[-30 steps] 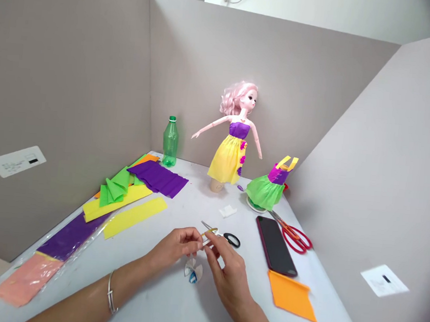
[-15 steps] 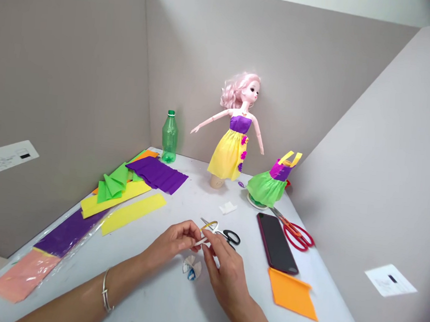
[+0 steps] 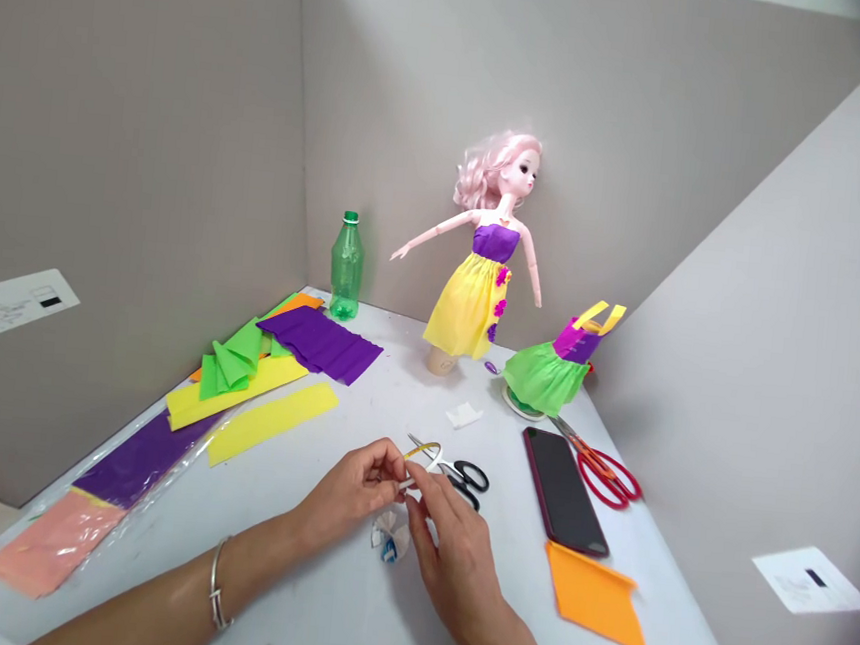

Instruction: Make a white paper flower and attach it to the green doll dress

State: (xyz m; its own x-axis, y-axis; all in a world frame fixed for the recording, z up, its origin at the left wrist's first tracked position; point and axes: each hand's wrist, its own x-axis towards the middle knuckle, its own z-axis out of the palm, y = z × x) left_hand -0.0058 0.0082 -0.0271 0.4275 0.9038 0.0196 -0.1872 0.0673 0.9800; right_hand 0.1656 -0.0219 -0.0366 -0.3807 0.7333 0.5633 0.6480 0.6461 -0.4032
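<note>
Left hand (image 3: pixel 356 484), right hand (image 3: pixel 458 541) pinch thin curved white-and-yellow strip (image 3: pixel 423 447).
2 narrow fingertip grips; black-handled metal scissors (image 3: pixel 458 466) lie just beyond.

Bright, soft light; faint shadow by the right hand (image 3: pixel 456 538), glare on the plastic bag (image 3: pixel 108 490), right edge dark

the single head-worn camera looks forward and down over the nearby table (image 3: pixel 385 397).
</note>
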